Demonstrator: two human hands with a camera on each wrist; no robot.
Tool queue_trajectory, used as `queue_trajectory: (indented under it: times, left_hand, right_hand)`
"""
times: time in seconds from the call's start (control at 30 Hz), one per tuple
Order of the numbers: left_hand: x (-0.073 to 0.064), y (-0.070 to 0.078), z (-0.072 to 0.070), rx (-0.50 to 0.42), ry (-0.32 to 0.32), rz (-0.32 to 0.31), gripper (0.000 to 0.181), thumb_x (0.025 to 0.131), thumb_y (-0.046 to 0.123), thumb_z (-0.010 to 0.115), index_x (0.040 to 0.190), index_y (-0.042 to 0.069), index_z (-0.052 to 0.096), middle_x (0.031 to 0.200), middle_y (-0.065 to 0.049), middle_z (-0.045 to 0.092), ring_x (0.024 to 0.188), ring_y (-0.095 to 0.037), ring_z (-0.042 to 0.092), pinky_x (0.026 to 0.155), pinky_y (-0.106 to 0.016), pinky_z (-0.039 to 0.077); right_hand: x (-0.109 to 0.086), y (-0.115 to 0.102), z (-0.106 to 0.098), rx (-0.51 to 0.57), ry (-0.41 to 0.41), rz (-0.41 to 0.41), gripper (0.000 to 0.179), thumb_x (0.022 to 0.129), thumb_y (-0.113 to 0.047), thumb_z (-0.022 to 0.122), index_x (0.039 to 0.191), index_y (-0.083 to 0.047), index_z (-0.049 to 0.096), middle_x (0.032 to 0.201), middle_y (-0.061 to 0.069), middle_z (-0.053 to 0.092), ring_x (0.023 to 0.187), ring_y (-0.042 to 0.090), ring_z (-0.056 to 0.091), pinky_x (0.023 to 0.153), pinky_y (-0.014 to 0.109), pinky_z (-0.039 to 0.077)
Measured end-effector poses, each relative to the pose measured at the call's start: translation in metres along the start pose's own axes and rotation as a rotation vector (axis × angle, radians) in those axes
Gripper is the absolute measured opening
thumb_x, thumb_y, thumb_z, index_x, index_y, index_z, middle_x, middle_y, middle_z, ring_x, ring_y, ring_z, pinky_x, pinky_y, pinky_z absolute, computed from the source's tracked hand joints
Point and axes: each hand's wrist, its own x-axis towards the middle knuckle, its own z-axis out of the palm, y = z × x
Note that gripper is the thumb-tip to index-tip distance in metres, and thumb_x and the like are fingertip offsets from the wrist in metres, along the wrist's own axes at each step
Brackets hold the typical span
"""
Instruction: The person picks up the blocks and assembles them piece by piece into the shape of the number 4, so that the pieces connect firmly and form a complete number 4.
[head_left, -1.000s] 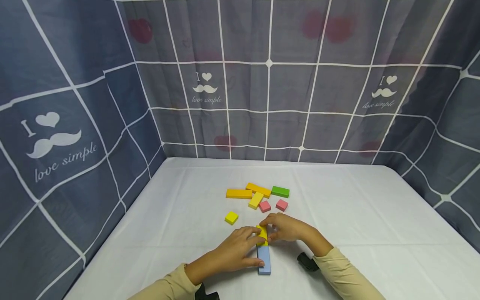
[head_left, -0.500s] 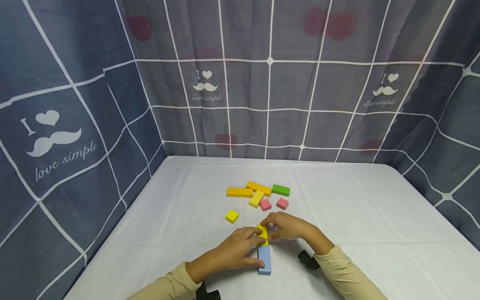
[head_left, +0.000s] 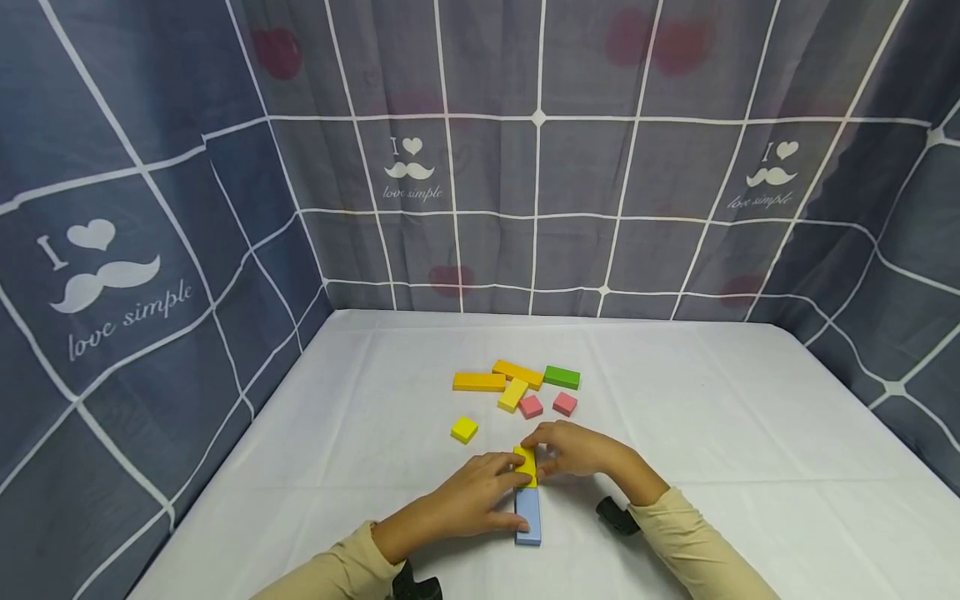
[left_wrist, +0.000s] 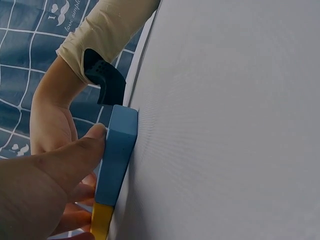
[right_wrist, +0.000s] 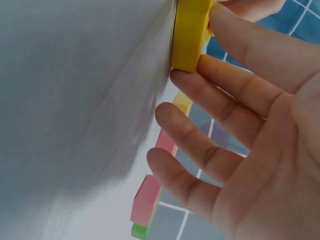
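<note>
A light blue rectangular block [head_left: 529,504] lies lengthwise on the white cloth, and a yellow block [head_left: 529,463] meets its far end in line. My left hand [head_left: 472,497] spans the pair from the left, its thumb on the blue block and its extended fingers resting over the yellow one. In the left wrist view that thumb presses against the blue block [left_wrist: 119,150]. From the right, my right hand [head_left: 573,446] pinches the yellow block, index finger at its far end. The right wrist view shows thumb and fingertips around this yellow block [right_wrist: 191,37], with the other fingers spread.
Farther back lie two orange bars [head_left: 479,382], a green block [head_left: 562,377], a yellow piece [head_left: 513,395] and two pink blocks [head_left: 565,404]. A small yellow square block [head_left: 464,430] sits left of the hands. A gridded curtain [head_left: 495,167] surrounds the table.
Both hands and the blocks stay in nearly the same place. The head view has shifted only slightly.
</note>
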Motion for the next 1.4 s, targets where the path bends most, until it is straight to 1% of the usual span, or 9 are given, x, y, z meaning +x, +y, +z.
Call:
queue_trajectory:
  times: [0.33,0.5,0.6,0.77,0.83,0.9,1.03,1.2,1.4]
  left_hand:
    - [0.0,-0.001,0.001,0.006,0.01,-0.001,0.059,0.082,0.06,0.051,0.126,0.021,0.055,0.133,-0.002,0.046,0.125,-0.018,0.042,0.101,-0.038,0.037]
    - [0.0,-0.002,0.0,0.012,0.01,-0.001,0.059,0.082,0.06,0.051,0.126,0.021,0.055,0.132,-0.001,0.047,0.124,-0.018,0.042,0.101,-0.038,0.037]
    - [0.0,-0.002,0.0,0.007,0.009,-0.004,0.058,0.081,0.06,0.052,0.125,0.022,0.056,0.132,-0.001,0.048,0.124,-0.017,0.042,0.101,-0.039,0.037]
    - [0.0,0.0,0.0,0.001,0.006,-0.001,0.058,0.081,0.06,0.053,0.124,0.022,0.056,0.131,-0.001,0.048,0.123,-0.017,0.043,0.1,-0.038,0.037]
    - [0.0,0.0,0.0,0.012,0.008,-0.003,0.058,0.081,0.06,0.053,0.124,0.022,0.056,0.131,-0.001,0.048,0.122,-0.017,0.043,0.099,-0.037,0.038]
    - [0.0,0.0,0.0,0.022,0.017,-0.006,0.058,0.08,0.06,0.054,0.124,0.022,0.056,0.13,-0.001,0.049,0.122,-0.017,0.044,0.099,-0.037,0.038]
    - [0.0,0.001,0.0,0.029,0.028,0.005,0.058,0.08,0.059,0.054,0.124,0.022,0.057,0.13,-0.001,0.049,0.121,-0.017,0.045,0.099,-0.037,0.038]
    - [0.001,0.0,-0.001,0.038,0.029,0.017,0.058,0.081,0.06,0.052,0.124,0.021,0.057,0.131,-0.001,0.049,0.121,-0.017,0.044,0.1,-0.037,0.037]
    - [0.001,-0.001,-0.001,0.025,0.004,-0.007,0.06,0.081,0.061,0.051,0.125,0.022,0.056,0.133,-0.001,0.047,0.123,-0.017,0.043,0.101,-0.038,0.037]
  right_hand:
    - [0.002,0.0,-0.002,0.003,-0.006,-0.012,0.038,0.08,-0.022,0.07,0.114,-0.008,0.063,0.112,0.002,0.062,0.092,0.016,0.054,0.085,0.035,0.046]
    - [0.004,0.004,-0.003,0.033,0.045,0.003,0.037,0.081,-0.021,0.068,0.113,-0.004,0.062,0.111,0.006,0.063,0.096,0.02,0.057,0.087,0.039,0.046]
    - [0.009,0.007,-0.006,0.04,0.095,0.1,0.038,0.081,-0.022,0.069,0.113,-0.003,0.062,0.105,0.007,0.065,0.095,0.022,0.058,0.085,0.041,0.047]
    - [0.024,0.011,-0.018,-0.036,0.195,0.34,0.034,0.079,-0.026,0.07,0.107,-0.007,0.063,0.087,0.003,0.064,0.073,0.015,0.056,0.064,0.031,0.046]
    - [0.032,0.011,-0.023,-0.053,0.233,0.388,0.034,0.08,-0.027,0.069,0.107,-0.007,0.063,0.085,0.004,0.063,0.068,0.014,0.054,0.059,0.029,0.044]
    - [0.04,0.012,-0.025,-0.052,0.258,0.416,0.036,0.08,-0.028,0.069,0.109,-0.008,0.062,0.086,0.004,0.063,0.069,0.015,0.053,0.058,0.029,0.043]
    - [0.046,0.011,-0.019,-0.062,0.245,0.394,0.037,0.078,-0.027,0.071,0.109,-0.009,0.062,0.086,0.004,0.061,0.074,0.016,0.053,0.06,0.03,0.043]
    - [0.044,0.009,-0.013,-0.097,0.253,0.371,0.034,0.075,-0.024,0.074,0.105,-0.011,0.063,0.081,0.002,0.054,0.072,0.017,0.048,0.058,0.03,0.039]
    - [0.042,0.013,-0.011,-0.076,0.256,0.264,0.026,0.078,-0.018,0.071,0.101,-0.007,0.064,0.08,0.002,0.057,0.07,0.014,0.048,0.062,0.028,0.041]
